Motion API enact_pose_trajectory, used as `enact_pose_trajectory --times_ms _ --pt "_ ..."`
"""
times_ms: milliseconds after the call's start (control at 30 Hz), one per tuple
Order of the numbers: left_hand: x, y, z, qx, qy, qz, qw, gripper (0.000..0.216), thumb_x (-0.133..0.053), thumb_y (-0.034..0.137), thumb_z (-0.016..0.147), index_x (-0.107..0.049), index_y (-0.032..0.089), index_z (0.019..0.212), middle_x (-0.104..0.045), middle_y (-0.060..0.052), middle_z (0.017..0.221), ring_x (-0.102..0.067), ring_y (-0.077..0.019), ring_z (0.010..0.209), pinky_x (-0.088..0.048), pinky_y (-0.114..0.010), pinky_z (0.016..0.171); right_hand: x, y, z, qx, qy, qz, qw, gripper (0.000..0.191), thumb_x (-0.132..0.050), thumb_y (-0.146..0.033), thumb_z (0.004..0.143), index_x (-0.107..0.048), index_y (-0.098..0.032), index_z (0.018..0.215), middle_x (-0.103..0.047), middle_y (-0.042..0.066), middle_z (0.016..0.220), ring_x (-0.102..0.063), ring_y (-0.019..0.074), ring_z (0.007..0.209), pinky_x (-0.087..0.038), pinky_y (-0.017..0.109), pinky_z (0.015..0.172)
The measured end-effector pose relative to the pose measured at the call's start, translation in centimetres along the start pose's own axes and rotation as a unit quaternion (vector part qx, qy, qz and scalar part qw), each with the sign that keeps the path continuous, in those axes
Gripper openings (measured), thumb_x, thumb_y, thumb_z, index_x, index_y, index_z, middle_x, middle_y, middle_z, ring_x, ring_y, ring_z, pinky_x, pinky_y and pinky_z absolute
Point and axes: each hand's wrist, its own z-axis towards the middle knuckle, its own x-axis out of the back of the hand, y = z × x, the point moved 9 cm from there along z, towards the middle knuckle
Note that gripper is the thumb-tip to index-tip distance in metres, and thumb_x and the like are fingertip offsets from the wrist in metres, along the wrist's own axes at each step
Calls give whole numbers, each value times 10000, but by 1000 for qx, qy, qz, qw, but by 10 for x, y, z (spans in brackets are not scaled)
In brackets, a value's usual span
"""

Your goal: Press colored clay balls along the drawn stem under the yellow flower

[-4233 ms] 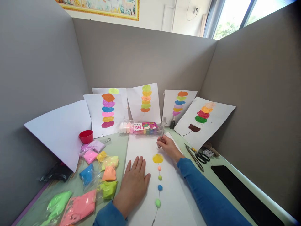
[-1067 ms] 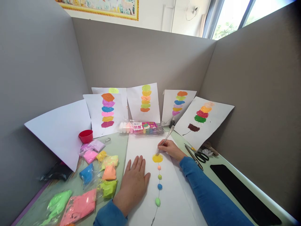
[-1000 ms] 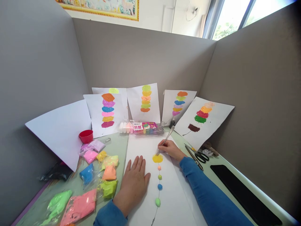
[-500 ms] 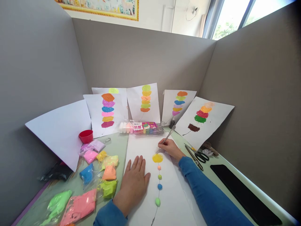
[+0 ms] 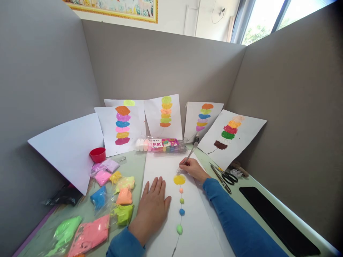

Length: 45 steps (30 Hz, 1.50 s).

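A white sheet of paper (image 5: 163, 167) lies on the table before me. Along a thin drawn line it carries a flattened yellow clay patch (image 5: 179, 179) and below it small clay balls: orange (image 5: 181, 190), green (image 5: 182, 201), blue (image 5: 182, 212) and pale green (image 5: 179, 229). My right hand (image 5: 193, 167) is closed on a thin metal fork (image 5: 189, 156), whose tines sit just above the yellow patch's upper edge. My left hand (image 5: 151, 210) lies flat and open on the paper, left of the balls.
Bags of coloured clay (image 5: 107, 200) lie at the left, with a red cup (image 5: 98, 155) behind them. A clay pack (image 5: 160, 145) and finished clay pictures (image 5: 163, 116) stand against the grey partition. Scissors (image 5: 226, 176) and a black pad (image 5: 276, 223) lie at the right.
The fork's tines have lifted from the yellow patch to just above its top edge, and the handle has tilted from upright towards the right. My left hand has not moved.
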Motion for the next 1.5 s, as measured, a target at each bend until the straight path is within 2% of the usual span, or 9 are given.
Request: enact_pose_trajectory --times_ms 500,1233,1500 --pt "1 0 0 1 -11 -3 1000 528 -267 368 935 -388 103 1376 -327 -111 1454 -271 -248 1362 -236 -488 1111 1 -3 0 5 -3 -4 1000 156 -630 -286 632 -597 -146 693 -520 -20 583 -418 104 543 -316 242 523" --pt "0 0 1 2 -10 -3 1000 526 -273 363 930 -397 105 1372 -333 -105 1451 -274 -250 1361 -240 -488 1109 -4 -2 2 18 25 -37 999 112 -611 -251 633 -606 -158 695 -540 -18 575 -460 120 562 -350 245 543" --pt "1 -1 1 7 -20 -8 1000 534 -262 371 932 -385 105 1379 -319 -103 1459 -260 -245 1368 -221 -481 1118 7 5 4 3 12 -18 1000 146 -594 -286 664 -577 -160 733 -516 -22 589 -455 107 516 -375 240 500"
